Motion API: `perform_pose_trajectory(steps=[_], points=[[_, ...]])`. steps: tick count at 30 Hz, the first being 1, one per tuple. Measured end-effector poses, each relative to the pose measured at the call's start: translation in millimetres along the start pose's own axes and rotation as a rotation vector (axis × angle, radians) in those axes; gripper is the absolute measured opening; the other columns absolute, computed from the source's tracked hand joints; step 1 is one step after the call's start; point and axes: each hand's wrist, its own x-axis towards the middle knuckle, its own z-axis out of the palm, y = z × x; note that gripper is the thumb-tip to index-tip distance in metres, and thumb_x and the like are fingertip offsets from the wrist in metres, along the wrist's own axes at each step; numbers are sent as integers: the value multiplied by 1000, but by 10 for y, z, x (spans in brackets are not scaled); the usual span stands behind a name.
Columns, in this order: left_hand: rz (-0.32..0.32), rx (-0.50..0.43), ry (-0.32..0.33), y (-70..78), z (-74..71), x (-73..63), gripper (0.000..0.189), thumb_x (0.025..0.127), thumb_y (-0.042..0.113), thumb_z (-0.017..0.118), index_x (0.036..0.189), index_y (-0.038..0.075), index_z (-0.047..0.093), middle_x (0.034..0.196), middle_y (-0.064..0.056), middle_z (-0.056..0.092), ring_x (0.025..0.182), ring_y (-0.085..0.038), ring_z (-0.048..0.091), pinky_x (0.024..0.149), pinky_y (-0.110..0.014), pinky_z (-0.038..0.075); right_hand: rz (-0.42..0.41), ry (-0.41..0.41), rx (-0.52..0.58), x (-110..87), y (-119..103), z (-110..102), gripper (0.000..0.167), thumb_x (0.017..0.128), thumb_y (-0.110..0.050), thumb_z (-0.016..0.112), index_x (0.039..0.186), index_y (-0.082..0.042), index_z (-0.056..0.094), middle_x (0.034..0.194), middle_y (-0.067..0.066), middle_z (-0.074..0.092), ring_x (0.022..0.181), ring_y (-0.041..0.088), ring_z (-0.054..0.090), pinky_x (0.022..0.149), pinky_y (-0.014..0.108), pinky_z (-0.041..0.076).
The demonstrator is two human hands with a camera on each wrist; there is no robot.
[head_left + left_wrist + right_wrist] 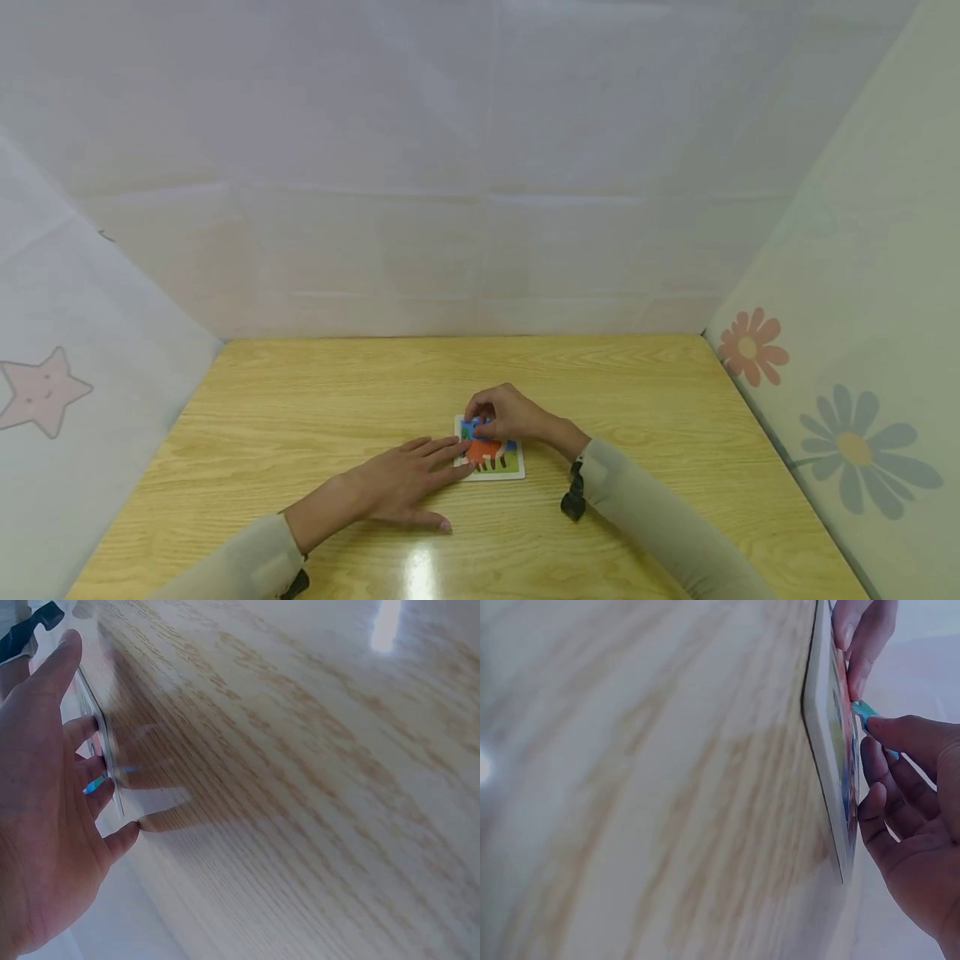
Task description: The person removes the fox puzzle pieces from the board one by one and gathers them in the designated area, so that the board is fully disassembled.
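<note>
A small picture puzzle board (498, 477) with a white border lies on the wooden table, showing a red-orange animal with dark legs on green and blue. My right hand (510, 414) is over its upper part, thumb and fingertips pinching a small blue-green puzzle piece (867, 712). In the right wrist view the piece is tilted, one end at the picture surface. My left hand (401, 479) lies palm down with fingers spread, fingertips on the board's left side and thumb out on the table. The right hand covers part of the picture's top.
The light wooden table (300, 400) spreads around the board. White sheeting (480, 208) stands behind it, and side panels carry a pink star (47, 392) and printed flowers (855, 448). Dark straps (574, 493) sit at both sleeve cuffs.
</note>
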Motion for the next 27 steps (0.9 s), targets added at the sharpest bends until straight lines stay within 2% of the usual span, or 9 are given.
perform_pose_trajectory(steps=[7, 13, 21, 27], points=[[8, -21, 11, 0, 31, 0, 85, 103, 75, 39, 170, 23, 29, 176, -9, 21, 161, -30, 26, 126, -55, 33, 79, 10, 86, -30, 51, -33, 15, 94, -8, 81, 106, -15, 79, 99, -5, 75, 86, 7, 68, 77, 26, 59], [12, -25, 17, -3, 33, 0, 85, 103, 75, 39, 170, 24, 28, 177, -9, 19, 161, -29, 25, 126, -55, 33, 95, -3, 186, -73, 45, -150, 15, 96, -5, 78, 110, -11, 78, 102, 0, 76, 88, 14, 71, 79, 28, 61], [-9, -3, 5, -9, 36, 2, 86, 102, 78, 36, 170, 25, 29, 177, -8, 20, 161, -27, 25, 127, -54, 30, 92, -11, 227, -149, 36, -268, 16, 96, -7, 78, 112, -10, 78, 104, 4, 76, 89, 17, 72, 80, 29, 61], [-3, -13, 15, -21, 46, 7, 85, 103, 77, 37, 170, 24, 29, 177, -8, 19, 162, -28, 24, 128, -54, 28, 112, -5, 211, -252, 91, -386, 15, 97, -7, 78, 112, -10, 78, 102, 4, 76, 86, 16, 70, 79, 29, 60]])
